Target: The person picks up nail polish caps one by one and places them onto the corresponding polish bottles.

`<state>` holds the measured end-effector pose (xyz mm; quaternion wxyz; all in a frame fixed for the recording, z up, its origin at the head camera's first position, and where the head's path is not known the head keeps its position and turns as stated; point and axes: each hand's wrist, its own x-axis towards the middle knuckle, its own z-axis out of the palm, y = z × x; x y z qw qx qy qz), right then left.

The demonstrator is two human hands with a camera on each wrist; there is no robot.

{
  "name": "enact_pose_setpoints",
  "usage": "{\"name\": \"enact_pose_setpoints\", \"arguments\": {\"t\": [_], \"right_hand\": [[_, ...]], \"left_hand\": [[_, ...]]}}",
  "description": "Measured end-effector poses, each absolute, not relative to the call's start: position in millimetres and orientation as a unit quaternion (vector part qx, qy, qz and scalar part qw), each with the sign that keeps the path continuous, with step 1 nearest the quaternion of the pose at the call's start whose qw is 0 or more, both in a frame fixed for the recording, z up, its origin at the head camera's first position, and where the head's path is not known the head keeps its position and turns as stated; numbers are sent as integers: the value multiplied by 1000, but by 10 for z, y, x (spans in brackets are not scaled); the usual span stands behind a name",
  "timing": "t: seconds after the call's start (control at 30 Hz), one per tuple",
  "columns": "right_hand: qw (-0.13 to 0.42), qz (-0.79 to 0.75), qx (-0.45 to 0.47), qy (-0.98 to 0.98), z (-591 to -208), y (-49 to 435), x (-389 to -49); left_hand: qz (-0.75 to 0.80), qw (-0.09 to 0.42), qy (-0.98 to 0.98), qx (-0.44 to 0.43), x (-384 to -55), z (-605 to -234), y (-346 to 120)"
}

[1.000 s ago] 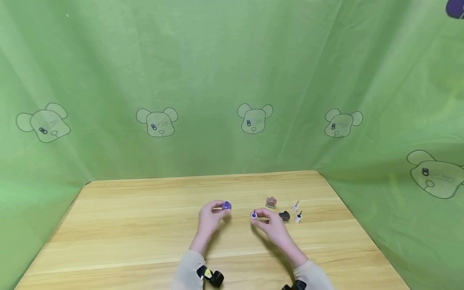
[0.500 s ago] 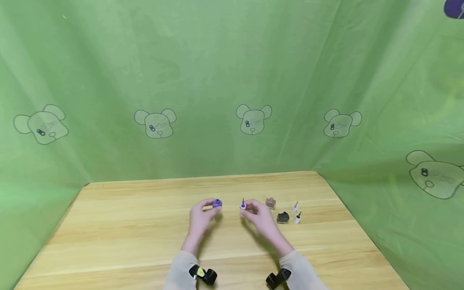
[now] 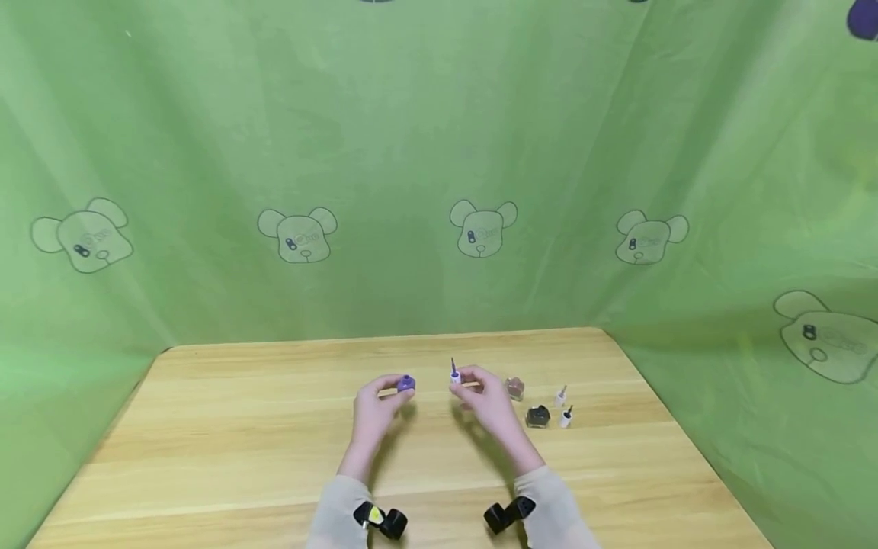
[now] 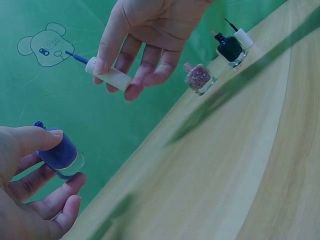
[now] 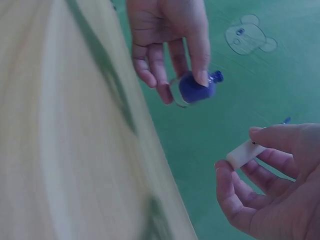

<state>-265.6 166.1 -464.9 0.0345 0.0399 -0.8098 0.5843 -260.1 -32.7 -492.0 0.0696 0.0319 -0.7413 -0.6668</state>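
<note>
My left hand (image 3: 373, 410) grips an uncapped bottle of purple nail polish (image 4: 61, 151) between thumb and fingers, its neck pointing up. Across from it, my right hand (image 3: 488, 398) pinches a white nail polish cap (image 4: 114, 77). The cap's brush (image 3: 453, 366), coated purple, points upward. Both hands are held above the table, apart from each other. In the right wrist view the purple polish bottle (image 5: 197, 89) shows clear glass at its base, and the white cap (image 5: 245, 153) lies between my right thumb and fingertips.
Right of my right hand stand an open glittery pink polish bottle (image 3: 515, 389) and an open black polish bottle (image 3: 538, 416). Two white caps (image 3: 565, 418) stand beside them with brushes up. A green curtain (image 3: 391, 152) surrounds the wooden table (image 3: 240, 427).
Both hands have shifted left with the bottle and the cap. My right hand has also risen, and the brush now stands higher than the bottle's neck.
</note>
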Motion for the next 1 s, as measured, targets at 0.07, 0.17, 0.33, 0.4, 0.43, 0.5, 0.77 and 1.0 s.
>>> {"name": "enact_pose_setpoints", "arguments": {"t": [0.07,0.17,0.33,0.4,0.43,0.5,0.77,1.0], "right_hand": [[35,582,35,-812,-4646,1663,-2663],[40,581,35,-812,-4626,1664,-2673],[50,562,44,-825,-4587,1673,-2676],[53,546,48,-835,-4580,1687,-2678],[54,539,49,-839,-4576,1697,-2678],[58,527,53,-846,-4562,1720,-2678],[65,509,67,-855,-4446,1805,-2645],[79,491,87,-863,-4357,1825,-2628]], "left_hand": [[-668,69,-740,32,-2592,-4918,-327],[-670,66,-739,31,-2590,-4922,-325],[-675,62,-735,26,-2598,-4938,-320],[-677,61,-733,26,-2603,-4940,-316],[-678,61,-732,25,-2606,-4939,-314],[-678,62,-732,22,-2611,-4936,-309],[-664,66,-745,12,-2611,-4931,-281],[-661,67,-747,1,-2602,-4934,-252]]}}
